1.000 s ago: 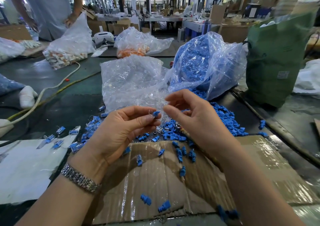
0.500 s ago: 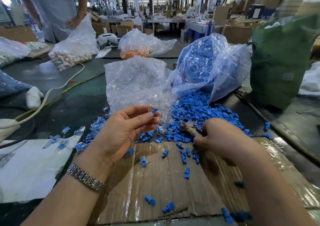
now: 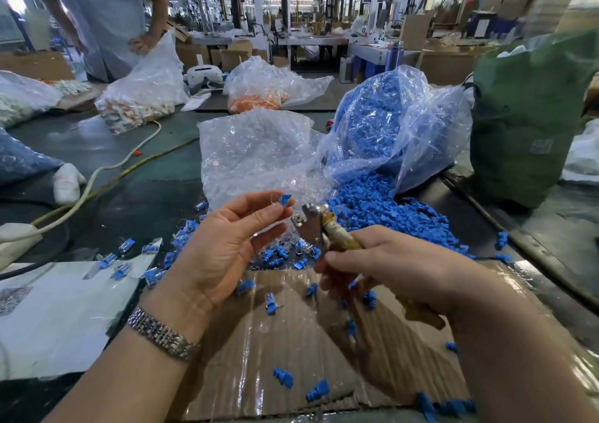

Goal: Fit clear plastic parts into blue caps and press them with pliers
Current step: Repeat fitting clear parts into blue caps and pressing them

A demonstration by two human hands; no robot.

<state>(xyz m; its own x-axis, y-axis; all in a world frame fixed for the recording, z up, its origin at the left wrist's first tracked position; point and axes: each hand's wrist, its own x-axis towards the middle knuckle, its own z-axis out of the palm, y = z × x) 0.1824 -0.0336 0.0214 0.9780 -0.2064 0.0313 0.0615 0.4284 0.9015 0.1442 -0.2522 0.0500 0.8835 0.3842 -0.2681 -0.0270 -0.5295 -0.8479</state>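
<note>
Blue and small, the cap [image 3: 285,199] sits pinched between thumb and fingertips of the left hand [image 3: 223,247], with a sliver of clear plastic showing beside it. The right hand [image 3: 389,267] is wrapped around the worn, yellowish handles of the pliers [image 3: 316,228], whose dull metal head points up at the cap and stands just beside it, not touching. Behind, a crinkled transparent bag [image 3: 389,124] spills blue caps onto the dark table [image 3: 129,169]. Glossy taped cardboard [image 3: 291,341] lies under both hands. No writing is legible anywhere.
</note>
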